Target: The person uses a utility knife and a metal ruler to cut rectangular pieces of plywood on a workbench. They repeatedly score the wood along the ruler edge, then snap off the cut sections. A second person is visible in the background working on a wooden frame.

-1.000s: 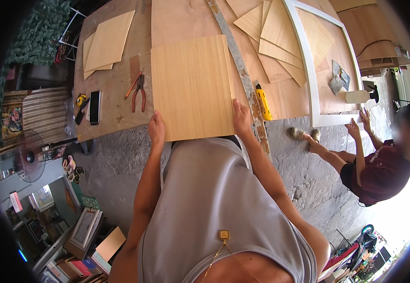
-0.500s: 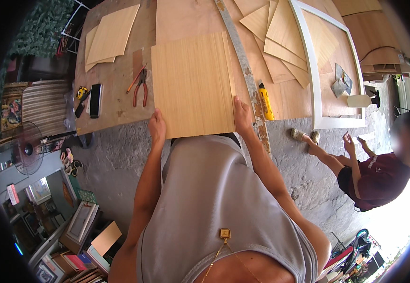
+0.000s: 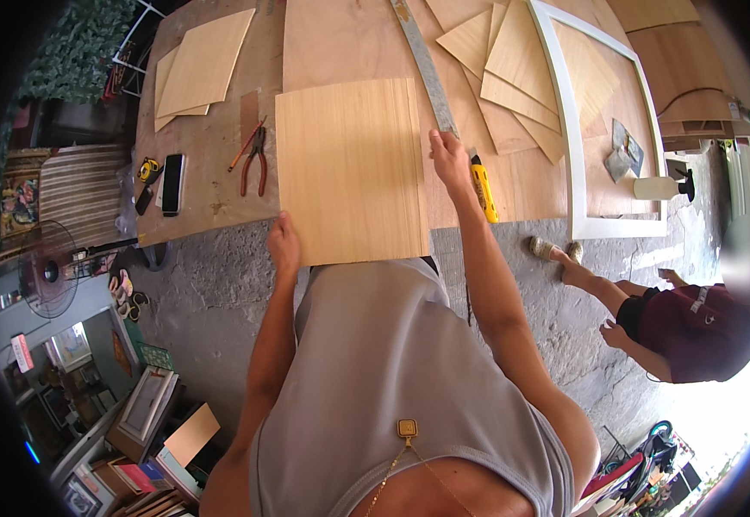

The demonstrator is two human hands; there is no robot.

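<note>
My left hand (image 3: pixel 284 247) grips the lower left edge of a square, light plywood panel (image 3: pixel 349 168), which overhangs the near table edge against my shirt. My right hand (image 3: pixel 451 162) is closed around a long, worn metal straightedge (image 3: pixel 422 65) just right of the panel; its fingers are partly hidden, and so is the straightedge's near part, by my forearm. Right beside that hand lies a yellow utility knife (image 3: pixel 484 189). To the panel's left rest pliers with red handles (image 3: pixel 255 164) and a pencil (image 3: pixel 241 148).
Plywood pieces lie at the far left (image 3: pixel 207 69) and right (image 3: pixel 521 69). A white frame (image 3: pixel 575 138) and a spray bottle (image 3: pixel 658 188) are at right. A phone (image 3: pixel 172 185) and tape measure (image 3: pixel 148 169) sit at left. A seated person (image 3: pixel 694 332) is beyond the right side.
My right hand has left the panel's right edge and moved up and right onto the straightedge. The panel has slid slightly toward me. The seated person has shifted their arms.
</note>
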